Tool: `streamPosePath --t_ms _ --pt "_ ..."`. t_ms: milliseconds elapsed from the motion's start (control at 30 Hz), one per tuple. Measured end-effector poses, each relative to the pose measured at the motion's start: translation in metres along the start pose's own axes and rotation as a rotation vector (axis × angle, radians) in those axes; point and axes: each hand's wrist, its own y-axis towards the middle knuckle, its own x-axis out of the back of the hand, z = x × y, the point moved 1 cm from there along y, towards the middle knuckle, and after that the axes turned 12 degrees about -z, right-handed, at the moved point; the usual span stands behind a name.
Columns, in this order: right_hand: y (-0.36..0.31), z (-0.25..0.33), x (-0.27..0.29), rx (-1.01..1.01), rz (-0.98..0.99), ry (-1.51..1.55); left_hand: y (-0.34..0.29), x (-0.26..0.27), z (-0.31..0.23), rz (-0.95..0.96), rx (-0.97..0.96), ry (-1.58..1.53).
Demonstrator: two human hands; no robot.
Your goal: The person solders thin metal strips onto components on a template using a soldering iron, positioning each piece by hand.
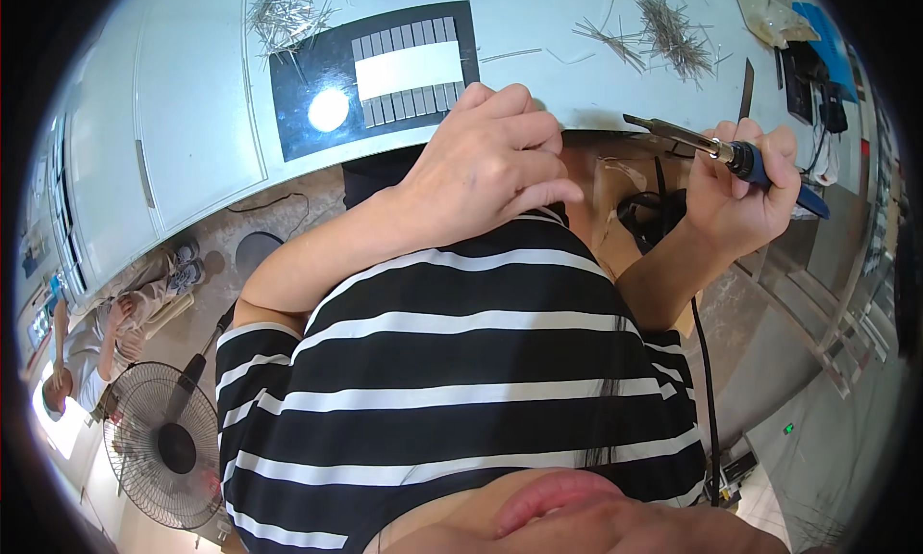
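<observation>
My right hand (745, 184) is closed around the blue handle of a soldering iron (687, 137). Its metal tip points left over the table's front edge. My left hand (495, 155) is curled, knuckles up, near that edge; whatever its fingers may hold is hidden. Just beyond it lies a black plate (298, 88) bearing a row of narrow grey strips (409, 37), crossed in the middle by a white band (409, 71). A loose heap of thin metal wires (678, 40) lies at the far right, and another wire heap (288, 18) at the far left.
The pale table (202, 83) curves across the top. Behind my right hand a dark narrow blade-like piece (747, 88) sticks up. A black cable (705, 381) hangs at my right. At lower left stand a fan (173, 448) and another person (106, 338). A blue item (827, 49) lies far right.
</observation>
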Motion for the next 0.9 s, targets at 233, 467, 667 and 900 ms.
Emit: streamPosePath --t_ms 233,467,667,900 --pt "-0.002 0.000 0.009 -0.010 -0.035 0.070 -0.004 0.012 -0.001 -0.111 -0.007 -0.010" --pt "0.006 -0.022 0.000 0.020 -0.102 -0.028 -0.033 0.065 0.017 -0.280 0.046 0.481" --pt "0.020 -0.055 -0.019 0.189 -0.053 -0.272 -0.036 0.053 0.025 -0.136 0.100 0.499" --pt "0.024 -0.073 -0.013 0.292 -0.044 -0.290 -0.036 0.053 0.022 -0.099 0.126 0.511"
